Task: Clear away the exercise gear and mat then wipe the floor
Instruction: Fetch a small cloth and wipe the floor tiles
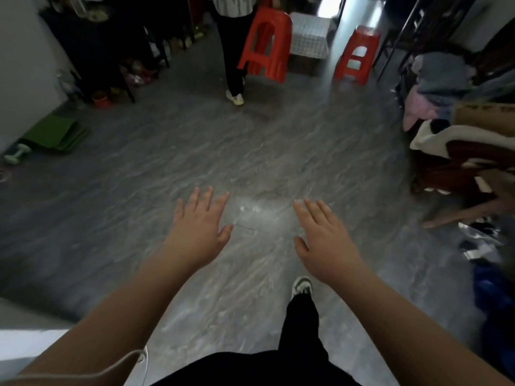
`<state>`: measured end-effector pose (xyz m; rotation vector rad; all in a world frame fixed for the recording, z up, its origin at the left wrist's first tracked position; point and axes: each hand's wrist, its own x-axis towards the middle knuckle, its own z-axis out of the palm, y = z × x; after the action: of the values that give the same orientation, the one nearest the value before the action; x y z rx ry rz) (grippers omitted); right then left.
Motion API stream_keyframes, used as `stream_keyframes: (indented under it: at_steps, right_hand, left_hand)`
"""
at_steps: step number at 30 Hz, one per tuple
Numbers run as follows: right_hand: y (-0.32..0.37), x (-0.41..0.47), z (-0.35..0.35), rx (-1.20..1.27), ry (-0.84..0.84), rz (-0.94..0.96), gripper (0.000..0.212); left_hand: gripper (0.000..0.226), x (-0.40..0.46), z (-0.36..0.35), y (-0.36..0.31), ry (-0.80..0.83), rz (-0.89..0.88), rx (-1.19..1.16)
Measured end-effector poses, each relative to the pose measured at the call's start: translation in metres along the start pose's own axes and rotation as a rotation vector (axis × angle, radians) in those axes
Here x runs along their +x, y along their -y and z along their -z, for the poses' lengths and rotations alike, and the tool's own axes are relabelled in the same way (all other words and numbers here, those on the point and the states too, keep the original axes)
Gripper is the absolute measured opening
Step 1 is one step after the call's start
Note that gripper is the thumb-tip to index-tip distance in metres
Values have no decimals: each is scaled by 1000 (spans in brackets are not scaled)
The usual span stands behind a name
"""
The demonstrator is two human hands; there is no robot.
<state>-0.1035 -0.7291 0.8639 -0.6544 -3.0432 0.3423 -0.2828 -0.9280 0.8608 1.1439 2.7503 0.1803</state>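
Note:
A folded green mat (53, 133) lies on the grey floor (195, 151) against the left wall. A pale green dumbbell (16, 155) rests just in front of it. My left hand (199, 228) and my right hand (324, 240) are both held out over the middle of the floor, palms down, fingers straight and spread, holding nothing. Both hands are far from the mat and the dumbbell. My right foot in a sneaker (301, 285) stands below the hands.
Another person (234, 51) stands at the back beside a red stool (264, 44); a second red stool (358, 54) is further right. A dark cluttered shelf (111, 45) fills the back left. Piled clothes (451, 129) and clutter line the right side.

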Motion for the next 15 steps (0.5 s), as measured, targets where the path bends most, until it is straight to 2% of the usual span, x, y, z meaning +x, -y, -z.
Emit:
stream_keyframes:
  at_steps: [8, 15]
  right_hand:
    - [-80, 247, 26, -31, 56, 199, 70]
    - [-42, 431, 45, 0, 120, 406, 70]
  left_hand:
    - [71, 211, 19, -9, -53, 182, -30]
    - [69, 307, 63, 63, -87, 382, -69]
